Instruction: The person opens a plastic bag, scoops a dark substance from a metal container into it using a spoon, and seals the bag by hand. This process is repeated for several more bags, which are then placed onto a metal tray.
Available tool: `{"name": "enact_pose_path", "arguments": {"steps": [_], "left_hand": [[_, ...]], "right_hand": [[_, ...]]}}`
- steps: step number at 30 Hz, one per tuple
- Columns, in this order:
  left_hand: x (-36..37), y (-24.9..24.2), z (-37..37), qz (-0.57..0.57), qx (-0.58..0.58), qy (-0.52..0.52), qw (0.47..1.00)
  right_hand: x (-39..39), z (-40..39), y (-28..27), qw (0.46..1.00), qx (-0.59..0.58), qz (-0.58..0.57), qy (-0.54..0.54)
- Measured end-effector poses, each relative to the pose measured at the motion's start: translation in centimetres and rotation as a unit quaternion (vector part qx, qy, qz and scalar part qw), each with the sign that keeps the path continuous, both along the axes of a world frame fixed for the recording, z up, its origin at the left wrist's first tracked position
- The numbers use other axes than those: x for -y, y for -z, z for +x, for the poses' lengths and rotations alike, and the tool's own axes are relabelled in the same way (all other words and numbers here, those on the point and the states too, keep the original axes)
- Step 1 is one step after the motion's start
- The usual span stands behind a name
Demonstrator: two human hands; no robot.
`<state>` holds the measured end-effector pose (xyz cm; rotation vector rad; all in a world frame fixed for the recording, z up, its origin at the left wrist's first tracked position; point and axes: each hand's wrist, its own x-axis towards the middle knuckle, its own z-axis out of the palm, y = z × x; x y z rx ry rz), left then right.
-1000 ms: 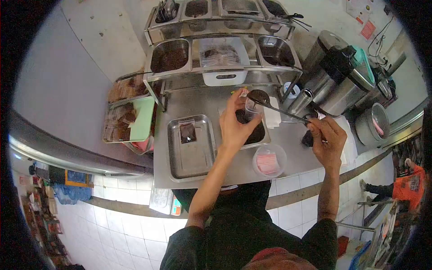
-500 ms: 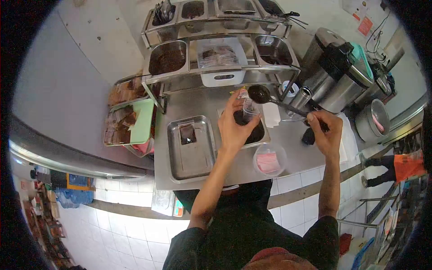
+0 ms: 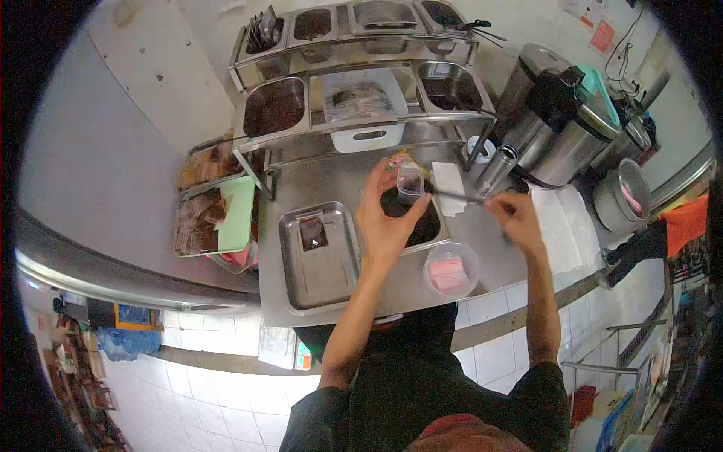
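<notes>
My left hand (image 3: 385, 218) grips a small clear plastic cup (image 3: 410, 181) and holds it above a steel tray of dark filling (image 3: 425, 224). My right hand (image 3: 513, 218) holds the thin handle of a long spoon (image 3: 450, 196); the spoon runs left and its bowl is tipped at or into the cup, where it is hard to make out. Both hands are over the middle of the steel counter (image 3: 482, 256).
A steel tray (image 3: 320, 256) with a small dark packet lies left of my hands. A round tub with pink contents (image 3: 450, 270) stands near the front edge. Behind is a tiered rack of pans (image 3: 361, 90); urns (image 3: 572, 128) at right, trays of packets (image 3: 211, 203) at left.
The spoon was raised with its dark bowl above the cup; now it has come down level with the cup. My right hand moved left and slightly down. My left hand kept the cup in place.
</notes>
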<state>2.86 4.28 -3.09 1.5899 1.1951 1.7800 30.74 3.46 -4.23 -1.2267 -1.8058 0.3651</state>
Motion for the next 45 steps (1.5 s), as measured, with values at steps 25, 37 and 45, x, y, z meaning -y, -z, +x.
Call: {"name": "enact_pose_path", "arguments": {"steps": [25,37,45], "left_hand": [[3.1,-0.8,-2.9,-0.072,0.218,0.145,0.963],[4.6,-0.7,-3.6,-0.081,0.219,0.132,0.963],[4.8,0.2,-3.8,-0.073,0.222,0.112,0.966]], "right_hand": [[1.4,-15.8,-5.2,0.97,-0.221,-0.012,-0.098],[1.8,-16.8,-4.7,0.964,-0.228,-0.021,-0.131],[2.0,-15.7,-4.3,0.966,-0.2,-0.055,-0.157]]}}
